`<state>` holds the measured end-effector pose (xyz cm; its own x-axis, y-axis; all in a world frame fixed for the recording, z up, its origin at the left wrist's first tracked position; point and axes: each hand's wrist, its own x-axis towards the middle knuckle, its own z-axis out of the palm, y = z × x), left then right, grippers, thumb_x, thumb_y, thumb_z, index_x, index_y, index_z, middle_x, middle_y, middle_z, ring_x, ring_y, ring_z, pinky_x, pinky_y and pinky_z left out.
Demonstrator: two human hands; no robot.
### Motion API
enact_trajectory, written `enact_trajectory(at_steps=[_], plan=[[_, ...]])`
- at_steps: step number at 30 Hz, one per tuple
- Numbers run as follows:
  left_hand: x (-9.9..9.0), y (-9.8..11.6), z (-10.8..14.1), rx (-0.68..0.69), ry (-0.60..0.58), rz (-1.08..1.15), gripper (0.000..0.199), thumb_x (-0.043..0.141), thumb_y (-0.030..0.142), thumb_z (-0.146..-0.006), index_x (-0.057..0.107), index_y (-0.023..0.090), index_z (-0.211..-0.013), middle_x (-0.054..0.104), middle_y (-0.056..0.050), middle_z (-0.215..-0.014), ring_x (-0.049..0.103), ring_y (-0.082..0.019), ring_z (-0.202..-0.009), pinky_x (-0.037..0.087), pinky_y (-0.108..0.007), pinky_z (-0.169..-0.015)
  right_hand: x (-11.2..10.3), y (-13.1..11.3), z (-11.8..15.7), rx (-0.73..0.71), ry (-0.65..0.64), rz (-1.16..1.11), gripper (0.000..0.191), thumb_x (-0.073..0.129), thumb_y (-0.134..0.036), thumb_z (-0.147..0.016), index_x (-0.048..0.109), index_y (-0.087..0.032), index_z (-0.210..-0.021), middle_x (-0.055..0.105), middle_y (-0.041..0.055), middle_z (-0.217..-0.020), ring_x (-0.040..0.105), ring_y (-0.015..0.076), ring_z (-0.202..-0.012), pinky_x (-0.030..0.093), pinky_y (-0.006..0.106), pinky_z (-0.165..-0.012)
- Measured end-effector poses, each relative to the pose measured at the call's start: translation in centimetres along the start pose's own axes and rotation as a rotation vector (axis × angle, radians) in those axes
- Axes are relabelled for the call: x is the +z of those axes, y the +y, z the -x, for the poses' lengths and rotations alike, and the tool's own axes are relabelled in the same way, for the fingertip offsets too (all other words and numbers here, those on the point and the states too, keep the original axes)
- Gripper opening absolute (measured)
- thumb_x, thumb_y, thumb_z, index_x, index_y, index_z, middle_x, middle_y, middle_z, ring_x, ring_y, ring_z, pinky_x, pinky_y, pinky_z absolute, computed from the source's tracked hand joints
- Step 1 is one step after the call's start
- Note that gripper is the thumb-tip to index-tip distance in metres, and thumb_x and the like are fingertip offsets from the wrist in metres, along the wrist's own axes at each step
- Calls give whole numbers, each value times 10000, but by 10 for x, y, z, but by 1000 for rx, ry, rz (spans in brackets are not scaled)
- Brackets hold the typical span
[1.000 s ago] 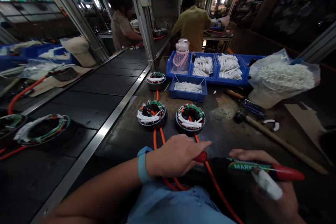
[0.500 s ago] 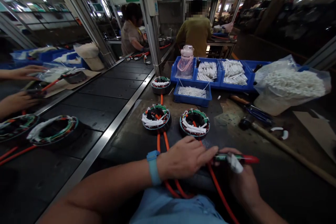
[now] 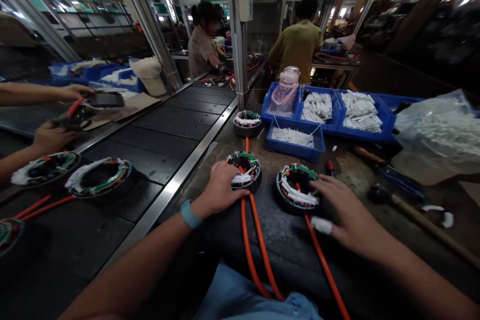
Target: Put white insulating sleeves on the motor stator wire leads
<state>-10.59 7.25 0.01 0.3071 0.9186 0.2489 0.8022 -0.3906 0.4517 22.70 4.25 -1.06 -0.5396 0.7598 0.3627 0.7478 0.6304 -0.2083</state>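
Left hand (image 3: 219, 187) is resting with fingers loosely curled over the near rim of the left stator (image 3: 245, 170), gripping nothing fully. Right hand (image 3: 347, 215) is lying spread and flat, fingertips touching the right rim of the right stator (image 3: 297, 191); its thumb is wearing a white wrap. Three wound stators are sitting on the workbench (image 3: 285, 240): these two side by side, and a third stator (image 3: 247, 122) farther back. Each is lying flat, bore facing up. Orange leads (image 3: 255, 245) are running from the near pair toward the person, long axis roughly front to back. Three more stators are lying on the conveyor (image 3: 157, 160) to the left. Four blue bins (image 3: 296, 147) are standing behind. A co-worker's two hands are working at far left.
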Motion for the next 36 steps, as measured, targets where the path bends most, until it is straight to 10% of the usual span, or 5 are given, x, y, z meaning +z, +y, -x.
enact_trajectory(at_steps=[6, 17, 27, 33, 36], plan=[[-46, -41, -5, -365, 68, 454, 499, 640, 516, -669, 615, 115, -964, 638, -48, -845, 577, -199, -763, 439, -294, -675, 17, -23, -30, 7, -141, -26, 210, 642, -246, -698, 591, -197, -895, 655, 82, -902, 582, 267, -947, 357, 506, -954], [-122, -174, -1, -490, -97, -741, 495, 573, 584, -701, 617, 149, -934, 635, -156, -984, 498, -360, -1014, 377, -412, -812, 22, -67, -172, 219, -497, -596, 110, 610, -209, -646, 593, -181, -751, 605, -13, -645, 554, 153, -568, 402, 230, -477], [-157, -232, 28, -616, -201, -772, 589, 488, 581, -763, 558, 74, -1055, 578, -228, -1076, 528, -393, -988, 431, -433, -772, 132, -168, -361, -274, -356, -136, 349, 673, -247, -683, 623, -136, -1010, 619, 118, -1109, 460, 299, -1131, 260, 445, -989], [-151, -184, -7, -275, 237, -621, 541, 505, 427, -815, 458, 106, -1249, 496, -174, -1234, 443, -334, -1153, 340, -432, -978, 158, -153, -395, -384, -89, -108, 685, 551, -140, -754, 311, -166, -1395, 432, 103, -1383, 354, 268, -1254, 195, 458, -1049], [-116, -129, -55, 95, 107, -438, 358, 490, 276, -848, 501, 177, -1192, 572, -82, -1133, 523, -224, -1045, 393, -334, -921, 139, -104, -381, -215, 53, -173, 612, 519, -143, -753, 382, -79, -1347, 491, 157, -1316, 442, 272, -1191, 297, 426, -1016]])
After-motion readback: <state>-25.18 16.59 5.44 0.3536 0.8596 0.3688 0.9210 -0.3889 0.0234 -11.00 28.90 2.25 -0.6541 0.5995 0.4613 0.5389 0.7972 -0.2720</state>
